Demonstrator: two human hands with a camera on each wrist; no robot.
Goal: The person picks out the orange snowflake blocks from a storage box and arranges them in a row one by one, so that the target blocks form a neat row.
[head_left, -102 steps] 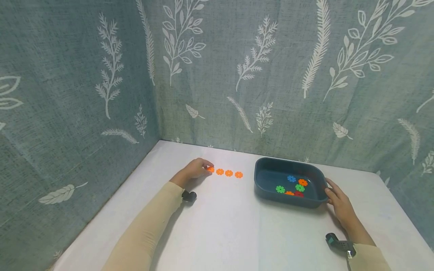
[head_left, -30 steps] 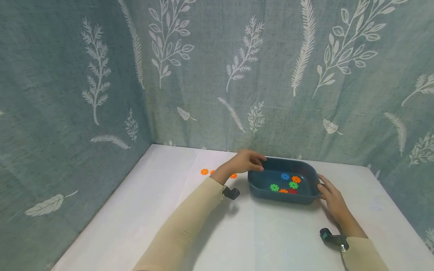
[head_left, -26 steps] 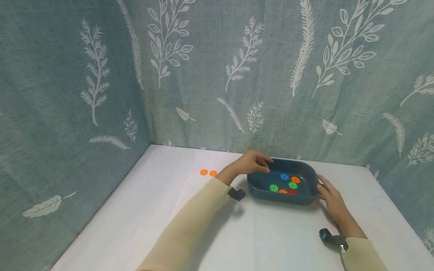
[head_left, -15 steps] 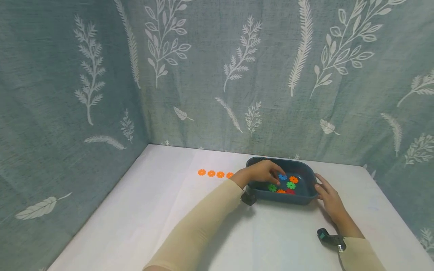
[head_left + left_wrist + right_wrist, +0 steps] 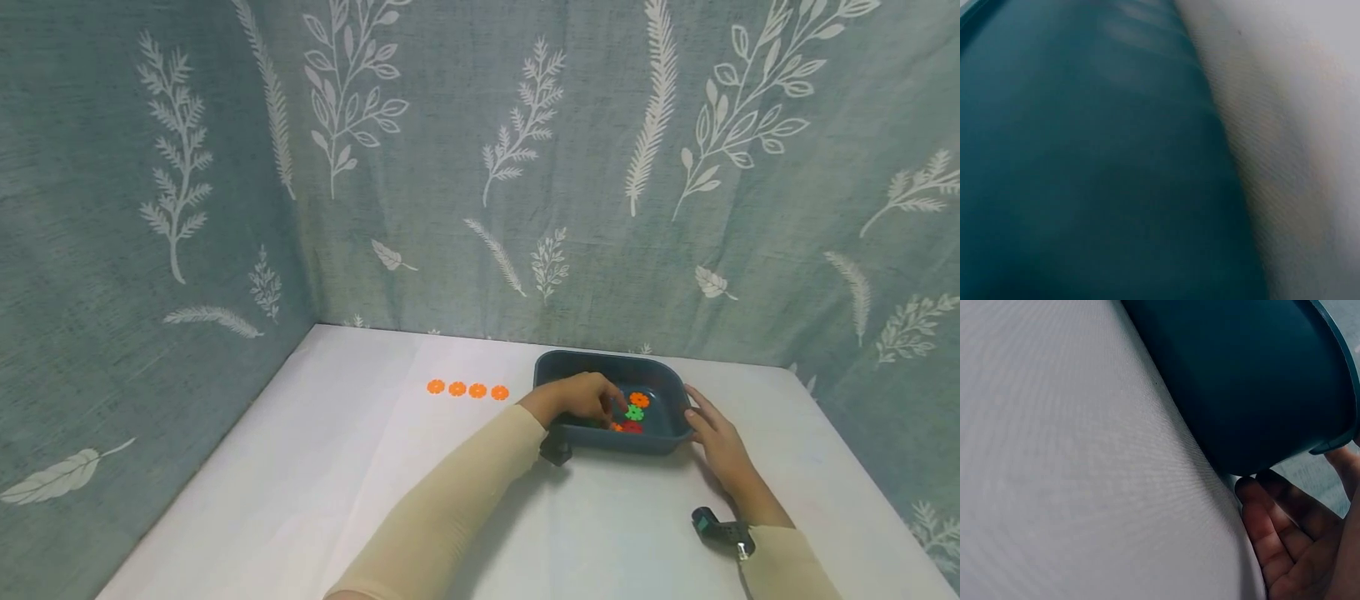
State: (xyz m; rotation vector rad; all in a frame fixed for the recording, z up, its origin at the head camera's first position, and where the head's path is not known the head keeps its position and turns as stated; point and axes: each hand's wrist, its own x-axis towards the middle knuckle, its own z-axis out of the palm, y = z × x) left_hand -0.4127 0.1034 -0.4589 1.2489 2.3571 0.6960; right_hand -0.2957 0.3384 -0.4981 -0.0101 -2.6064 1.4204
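Observation:
My left hand (image 5: 588, 395) reaches down inside a dark blue plastic tub (image 5: 645, 443), fingers bent downward among small notched plastic discs. A blue disc (image 5: 621, 407) shows partly at its fingertips; I cannot tell whether they pinch it. Beside it lie a green disc (image 5: 635, 412), an orange disc (image 5: 639, 400) and a red disc (image 5: 632, 427). The left wrist view holds only the tub's blurred wall (image 5: 1097, 156) and the white surface. At the tub's right end my right hand (image 5: 716, 437) grips the rim, with fingertips (image 5: 1249, 487) at the lower edge in the right wrist view.
Several orange discs (image 5: 477, 391) lie flat in a row on the white table (image 5: 300, 467), left of the tub. A grey-green curtain (image 5: 450, 167) with white leaf patterns hangs behind and along the left side.
The left hand has left the orange row, moved right and lowered into the tub, now covering part of its discs. The right hand stays at the rim. The whole view has shifted slightly.

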